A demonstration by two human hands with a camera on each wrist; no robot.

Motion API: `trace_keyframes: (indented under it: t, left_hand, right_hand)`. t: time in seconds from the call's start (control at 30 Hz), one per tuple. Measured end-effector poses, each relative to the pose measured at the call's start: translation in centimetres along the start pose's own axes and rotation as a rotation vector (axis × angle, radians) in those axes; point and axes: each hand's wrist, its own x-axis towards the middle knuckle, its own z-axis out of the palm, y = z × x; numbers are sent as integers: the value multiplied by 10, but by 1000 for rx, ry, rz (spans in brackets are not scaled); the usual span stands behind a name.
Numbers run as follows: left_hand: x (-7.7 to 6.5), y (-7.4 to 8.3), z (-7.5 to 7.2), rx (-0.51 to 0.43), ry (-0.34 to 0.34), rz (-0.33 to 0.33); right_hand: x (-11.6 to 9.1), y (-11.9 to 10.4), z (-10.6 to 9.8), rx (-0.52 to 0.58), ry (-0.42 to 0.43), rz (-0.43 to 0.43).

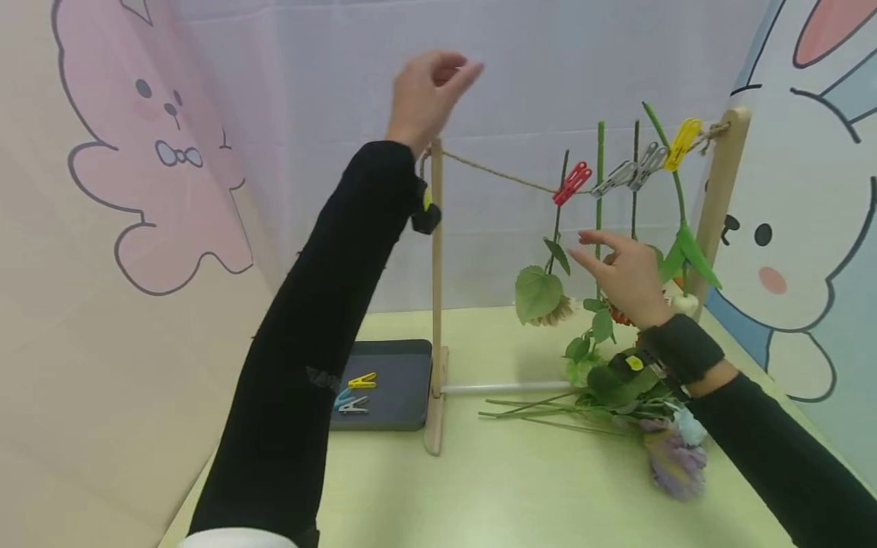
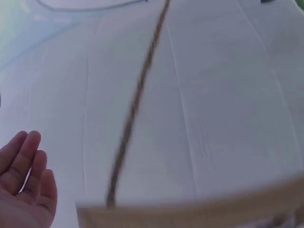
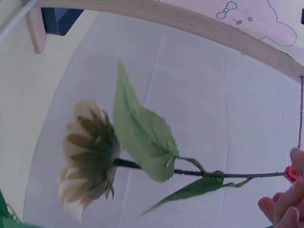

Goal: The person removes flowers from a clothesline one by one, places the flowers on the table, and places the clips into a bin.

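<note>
My left hand (image 1: pixel 430 95) is raised above the left wooden post (image 1: pixel 437 274), fingers loosely bent and holding nothing. In the left wrist view its fingers (image 2: pixel 33 166) appear beside the twine (image 2: pixel 135 102). My right hand (image 1: pixel 629 278) is in front of the hanging flowers, thumb and fingers apart with nothing between them. Just left of it, a cream flower (image 3: pixel 88 159) with green leaves hangs head down from a red clothespin (image 1: pixel 572 183). Two grey clothespins (image 1: pixel 614 180) and a yellow clothespin (image 1: pixel 683 144) grip more stems along the twine, their blooms partly hidden by my right hand.
Several loose flowers (image 1: pixel 674 460) lie on the table (image 1: pixel 493 495) beneath my right forearm. Left of the post, a dark tray (image 1: pixel 400 388) holds yellow, blue and grey clothespins. A white bar (image 1: pixel 507 387) runs low from the left post. The right post (image 1: pixel 722 183) stands behind the flowers.
</note>
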Motion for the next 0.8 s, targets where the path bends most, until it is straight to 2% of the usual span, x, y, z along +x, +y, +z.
trace_keyframes:
  t: [0.07,0.13,0.17,0.23,0.3,0.37,0.47,0.6,0.8]
  left_hand:
    - [1,21,27,-4,-155,29]
    - [-4,38,51,34,-295,16]
    - [-20,59,55,94,-342,5]
    - [-26,66,73,122,-427,-33]
    - [-31,68,85,122,-482,-83]
    - [-36,66,93,108,-511,-118]
    - [-43,61,100,80,-511,-127]
    - [-49,58,104,61,-482,-82]
    - [-50,58,103,60,-485,-75]
  right_hand:
    - [5,-6,5,21,-22,43]
    - [11,-10,11,60,-40,84]
    - [14,-12,14,78,-49,109]
    - [20,-14,20,116,-68,160]
    - [24,-15,26,179,-81,227]
    - [27,-17,33,217,-75,277]
    - [30,-17,42,248,-9,296]
    - [31,-17,51,268,89,291]
    - [31,-19,54,301,140,302]
